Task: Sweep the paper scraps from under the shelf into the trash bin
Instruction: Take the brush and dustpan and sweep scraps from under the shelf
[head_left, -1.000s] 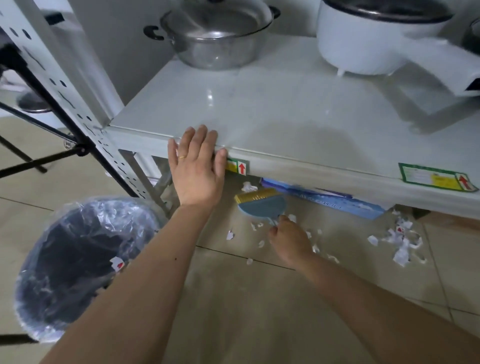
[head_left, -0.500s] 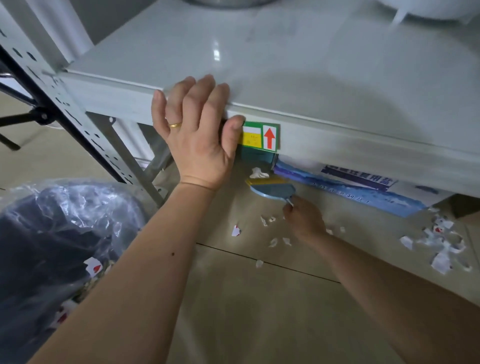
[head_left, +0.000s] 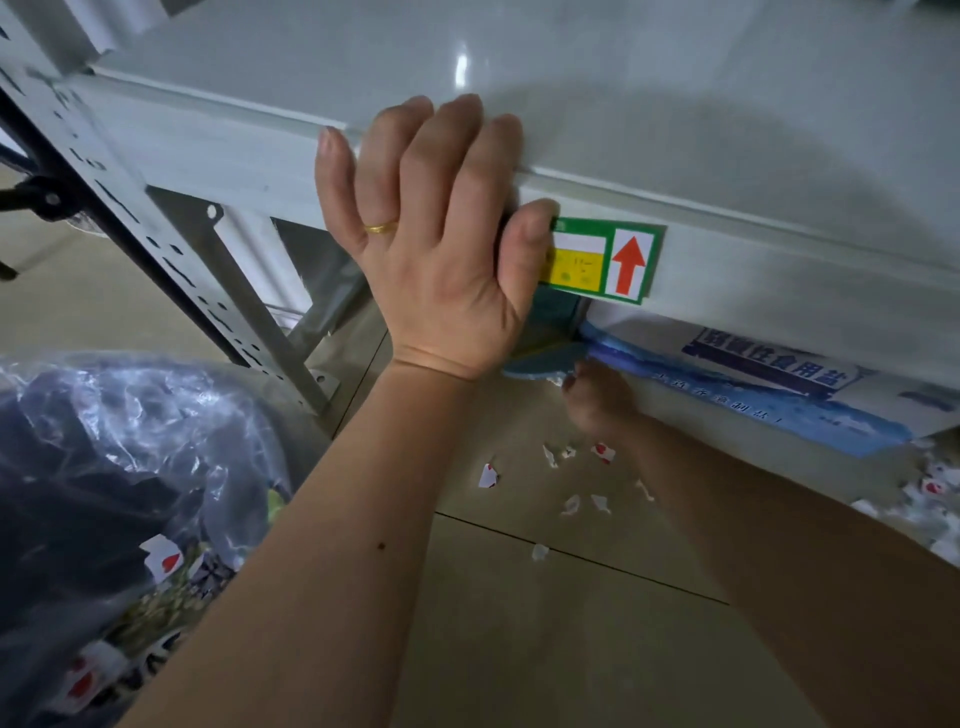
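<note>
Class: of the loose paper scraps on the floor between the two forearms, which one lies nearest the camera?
The small white scrap lying alone just below the dark tile joint; every other scrap in that group sits beyond the joint, closer to the shelf.

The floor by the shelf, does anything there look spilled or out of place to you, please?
Yes. Torn paper scraps lie scattered on the floor tiles by the right hand, with a second cluster at far right; some already sit in the trash bin.
</note>
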